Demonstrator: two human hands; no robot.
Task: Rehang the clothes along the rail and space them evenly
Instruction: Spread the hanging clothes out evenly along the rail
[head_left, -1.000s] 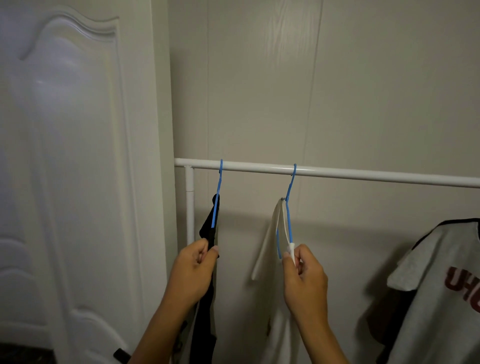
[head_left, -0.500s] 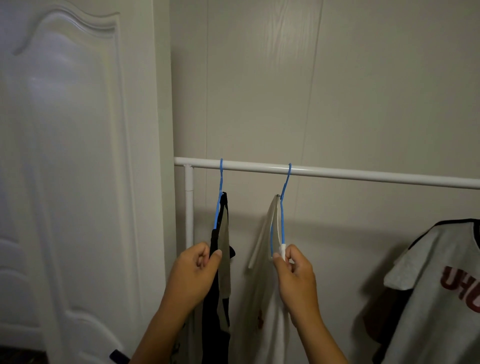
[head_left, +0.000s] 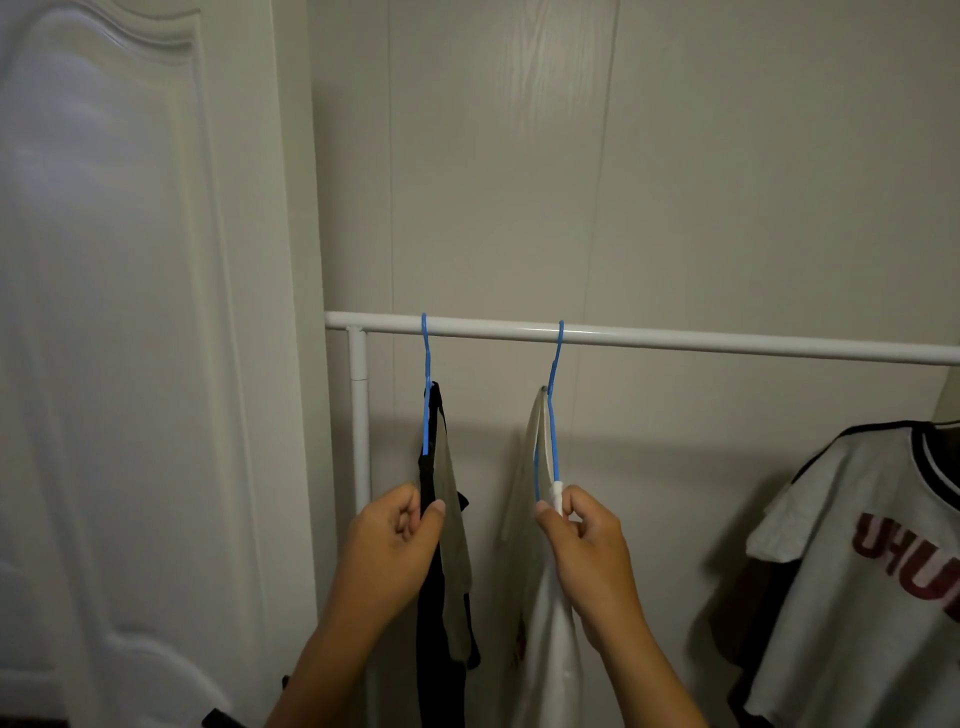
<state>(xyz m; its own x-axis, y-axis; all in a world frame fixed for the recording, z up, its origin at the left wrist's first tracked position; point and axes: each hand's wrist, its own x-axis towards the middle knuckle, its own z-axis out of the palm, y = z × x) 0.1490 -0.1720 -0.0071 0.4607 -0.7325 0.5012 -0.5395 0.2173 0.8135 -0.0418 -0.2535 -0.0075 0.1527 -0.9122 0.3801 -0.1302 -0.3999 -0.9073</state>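
Note:
A white rail (head_left: 675, 340) runs across the view at mid height. Two blue hangers hook over it near its left end. The left hanger (head_left: 426, 395) carries a black and grey garment (head_left: 449, 545), and my left hand (head_left: 397, 540) pinches that garment's near edge. The right hanger (head_left: 554, 415) carries a white garment (head_left: 545, 639); my right hand (head_left: 584, 540) grips the hanger's white-tipped lower end. Both garments hang edge-on to me. A white T-shirt with red letters (head_left: 878, 571) hangs at the far right, its hanger out of sight.
The rail's white upright post (head_left: 359, 441) stands just left of the black garment. A white panelled door (head_left: 130, 364) fills the left side. A pale wall (head_left: 623, 182) lies close behind the rail. A bare stretch of rail separates the white garment from the T-shirt.
The right hanger and white garment have slid slightly left and now hang straighter. The black garment has turned, showing its grey side. Both hands keep their hold.

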